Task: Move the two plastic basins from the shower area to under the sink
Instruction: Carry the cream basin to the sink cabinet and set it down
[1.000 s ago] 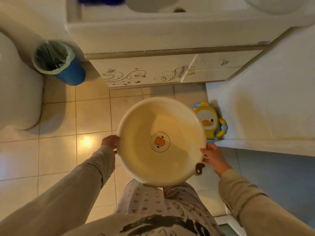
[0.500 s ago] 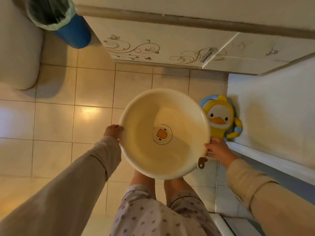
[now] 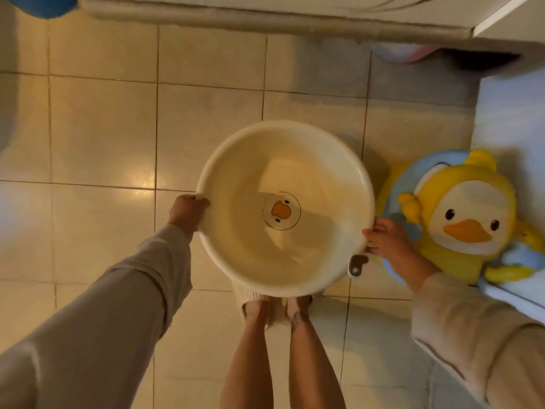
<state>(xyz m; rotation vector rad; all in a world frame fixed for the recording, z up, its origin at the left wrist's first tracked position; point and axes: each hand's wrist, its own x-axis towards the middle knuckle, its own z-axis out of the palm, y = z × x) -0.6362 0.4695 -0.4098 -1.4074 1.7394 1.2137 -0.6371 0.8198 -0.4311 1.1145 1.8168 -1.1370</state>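
Both arms reach forward and down, the left hand [image 3: 188, 211] and right hand [image 3: 383, 239] gripping opposite rims of the basin [image 3: 250, 184], held above the floor [image 3: 103, 128], left of the duck seat [image 3: 460, 219].

We have one view only, a wide-angle head cam looking almost straight down. It sits above the round cream plastic basin [image 3: 284, 208], w/ beige floor tiles [image 3: 103, 137] below, bare legs at the bottom edge, and the white cabinet base [image 3: 265, 16] along the top. No 2nd view to share anything.
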